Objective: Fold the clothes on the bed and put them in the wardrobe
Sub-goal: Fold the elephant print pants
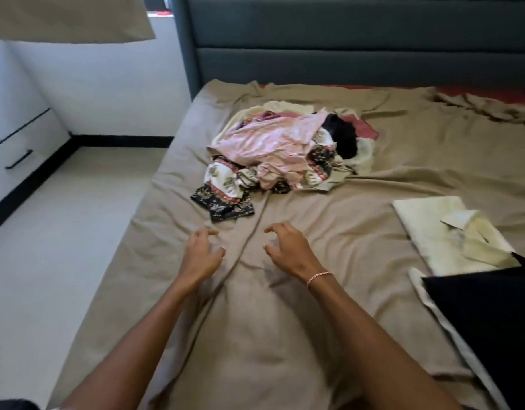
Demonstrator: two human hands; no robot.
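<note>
Beige bed sheet (284, 335) lies beneath left grip (200, 253) and right grip (286, 251), both loosely spread, fingers half-curled, holding nothing, near the clothes pile (284, 149).

1. left hand (200, 255): palm down, fingers spread and loosely curled, tips pointing forward, thumb angled inward toward the other hand's thumb. Holds nothing.
2. right hand (287, 250): palm down, fingers loosely hooked, thumb angled inward. Holds nothing. Level with the left fingertips, a gap between the two thumbs.
3. forearms: both bare, extended forward behind the fingers, converging slightly toward the wrists.
</note>
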